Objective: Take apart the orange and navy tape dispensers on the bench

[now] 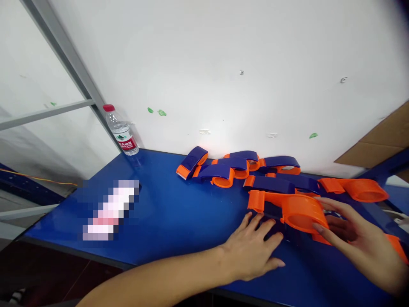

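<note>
An orange tape dispenser (pixel 302 209) is in my right hand (pixel 358 238), thumb on the near side of its round end and fingers on the far side. My left hand (pixel 254 245) lies palm down with fingers spread on the blue table (pixel 166 213). Its fingertips are close to the dispenser's narrow front end, and dark blue parts lie partly hidden there. Behind my hands, several blue and orange tape dispensers (pixel 217 170) lie in a loose cluster. An all-orange dispenser (pixel 364 189) rests beyond my right hand.
A water bottle (pixel 123 132) with a red cap stands at the table's back left corner. A blurred-out flat object (pixel 110 211) lies on the left part. The white wall (pixel 223 85) borders the back, and brown cardboard (pixel 377 136) leans at the right.
</note>
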A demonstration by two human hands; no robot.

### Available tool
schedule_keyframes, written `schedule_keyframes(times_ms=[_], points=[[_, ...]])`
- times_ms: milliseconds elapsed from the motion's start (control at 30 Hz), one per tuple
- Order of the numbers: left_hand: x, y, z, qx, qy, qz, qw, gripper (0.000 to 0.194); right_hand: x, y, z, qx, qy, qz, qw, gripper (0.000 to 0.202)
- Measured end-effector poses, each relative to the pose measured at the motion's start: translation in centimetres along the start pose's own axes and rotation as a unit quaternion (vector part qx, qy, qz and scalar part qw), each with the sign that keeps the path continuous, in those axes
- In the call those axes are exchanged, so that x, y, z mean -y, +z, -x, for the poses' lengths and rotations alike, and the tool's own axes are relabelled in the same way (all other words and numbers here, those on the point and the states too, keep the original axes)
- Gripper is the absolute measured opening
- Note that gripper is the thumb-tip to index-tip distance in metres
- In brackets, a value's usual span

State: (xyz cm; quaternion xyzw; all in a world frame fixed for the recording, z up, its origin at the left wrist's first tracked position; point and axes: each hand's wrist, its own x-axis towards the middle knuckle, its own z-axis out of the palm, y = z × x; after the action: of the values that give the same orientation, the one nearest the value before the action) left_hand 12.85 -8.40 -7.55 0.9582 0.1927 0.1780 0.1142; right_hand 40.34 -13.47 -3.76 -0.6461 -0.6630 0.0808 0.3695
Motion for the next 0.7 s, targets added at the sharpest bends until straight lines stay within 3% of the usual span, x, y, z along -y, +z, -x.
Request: schedule_keyframes(times_ms=[133, 200, 267, 333, 433, 567, 700], points=[[0.8, -2.7, 1.0, -0.032, 0.138, -0.002, 0.99, 0.039, 1.0, 1.3, -1.4, 0.095, 0.034, -0.081, 0.992, 0.046], [2.3, -5.5, 1.7, -0.078, 0.143, 0.02, 0.986, 0.028, 1.9, 2.2, -2.0, 0.129, 0.027, -0.084, 0.988, 0.044], [4.8, -8.8, 2.5, -0.159, 0.068, 0.038, 0.984, 0.025, 3.1, 3.2, -2.7, 0.162, 0.007, -0.1, 0.982, 0.044], [8.2, -11.9, 3.3, -0.215, -0.068, 0.043, 0.973, 0.027, 4.4, 4.1, -3.4, 0.199, -0.018, -0.115, 0.973, 0.045], [13.9, -14.6, 4.8, -0.225, -0.257, 0.021, 0.94, 0.025, 6.2, 5.4, -4.4, 0.241, -0.044, -0.118, 0.962, 0.042], [18.9, -14.3, 7.0, -0.238, -0.329, 0.002, 0.914, 0.036, 7.3, 6.6, -5.0, 0.258, -0.047, -0.138, 0.955, 0.041], [19.6, -13.2, 8.1, -0.195, -0.352, 0.003, 0.915, 0.062, 7.0, 7.4, -4.7, 0.262, -0.04, -0.141, 0.954, 0.042]])
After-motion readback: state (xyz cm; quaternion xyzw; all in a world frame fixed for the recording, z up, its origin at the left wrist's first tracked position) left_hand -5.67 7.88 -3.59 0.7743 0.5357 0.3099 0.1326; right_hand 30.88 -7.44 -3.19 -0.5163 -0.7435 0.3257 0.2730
